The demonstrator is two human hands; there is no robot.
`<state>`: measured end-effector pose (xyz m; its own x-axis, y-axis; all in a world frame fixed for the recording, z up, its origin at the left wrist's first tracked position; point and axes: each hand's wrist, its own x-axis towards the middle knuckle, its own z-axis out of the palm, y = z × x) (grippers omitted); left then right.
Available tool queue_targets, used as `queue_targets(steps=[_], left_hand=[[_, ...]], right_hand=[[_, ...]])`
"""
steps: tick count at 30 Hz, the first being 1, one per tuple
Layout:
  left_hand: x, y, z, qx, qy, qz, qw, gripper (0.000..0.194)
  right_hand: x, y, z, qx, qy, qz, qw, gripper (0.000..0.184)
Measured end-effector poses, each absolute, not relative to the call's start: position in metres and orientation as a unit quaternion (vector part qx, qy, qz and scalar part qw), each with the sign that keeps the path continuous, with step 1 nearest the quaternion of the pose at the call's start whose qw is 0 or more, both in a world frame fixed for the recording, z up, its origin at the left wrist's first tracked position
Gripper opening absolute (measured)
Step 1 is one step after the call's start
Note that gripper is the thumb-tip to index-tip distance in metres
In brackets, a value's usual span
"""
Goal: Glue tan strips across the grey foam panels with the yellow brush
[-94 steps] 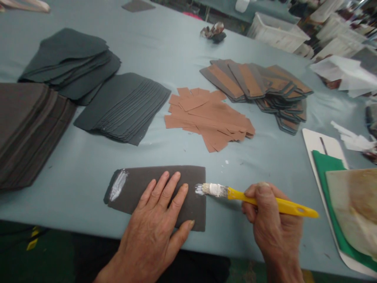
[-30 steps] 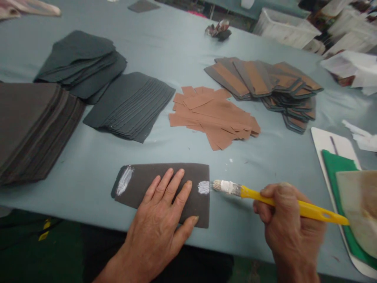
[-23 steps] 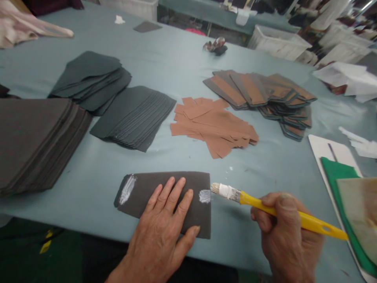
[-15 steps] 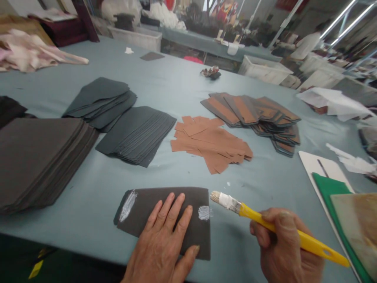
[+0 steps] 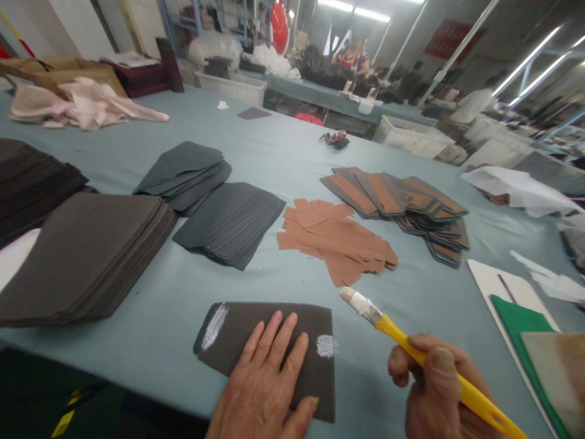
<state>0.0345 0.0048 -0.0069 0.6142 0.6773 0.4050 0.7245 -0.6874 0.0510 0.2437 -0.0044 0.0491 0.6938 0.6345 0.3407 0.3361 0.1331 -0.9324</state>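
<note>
My left hand lies flat, fingers spread, on a dark brown-grey cut panel near the table's front edge. White paste is smeared in a patch at each end of the panel. In my right hand is a paintbrush with a yellow handle; its bristles are coated white and stay off the panel, to its upper right. Beyond the panel lies a loose pile of brown strips.
Stacks of dark panels and grey-green pieces stand at left. Panels with brown strips fan out at back right. A white board with a green sheet lies at right. White bins stand beyond the table.
The view has tilted up and shifted left, so the scene sits lower and further right. The brush tip has moved slightly away from the panel. My left hand keeps its place on the panel.
</note>
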Motion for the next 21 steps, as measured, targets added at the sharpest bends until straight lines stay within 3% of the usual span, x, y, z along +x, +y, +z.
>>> queue_targets(steps=[21], left_hand=[[0.033,0.002,-0.003,-0.897,-0.393,-0.189,0.071,0.063]], right_hand=[[0.241,0.012,0.049,-0.704,-0.336,0.256,0.571,0.042]])
